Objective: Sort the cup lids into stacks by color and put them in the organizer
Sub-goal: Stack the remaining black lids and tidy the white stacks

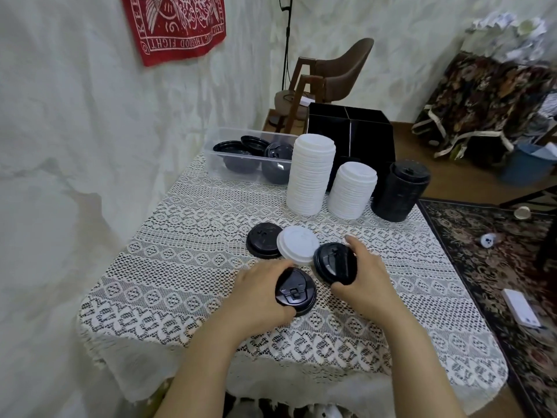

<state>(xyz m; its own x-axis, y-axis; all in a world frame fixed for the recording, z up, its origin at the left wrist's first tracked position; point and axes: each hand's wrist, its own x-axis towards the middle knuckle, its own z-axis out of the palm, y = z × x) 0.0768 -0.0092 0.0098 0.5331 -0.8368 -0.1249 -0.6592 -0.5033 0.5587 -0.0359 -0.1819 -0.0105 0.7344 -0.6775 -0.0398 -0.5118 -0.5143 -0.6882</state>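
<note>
The left hand (pixel 259 292) curls around a near black lid (pixel 297 292), fingers over its far rim and thumb under the near rim, with the lid's top tilted toward the camera. The right hand (pixel 366 273) grips a second black lid (pixel 334 262) the same way, forefinger hooked over the far edge and thumb at the near edge. Both lids sit low over the surface (pixel 187 267), which is covered by a white lace tablecloth (pixel 422 312); whether they touch it cannot be told.

Just beyond the hands, a loose white lid (pixel 298 248) lies with its left edge overlapping a far black lid (pixel 262 244) and its right edge against the lid in the right hand.

Farther back stand three sorted stacks in a row: a tall white stack (pixel 310 176), a shorter white stack (pixel 352 190) and a black stack (pixel 399 193). Behind them is the black organizer (pixel 370 140), its divided compartments open at the top. To its left, a clear plastic bin (pixel 238 164) holds several more black lids.
</note>
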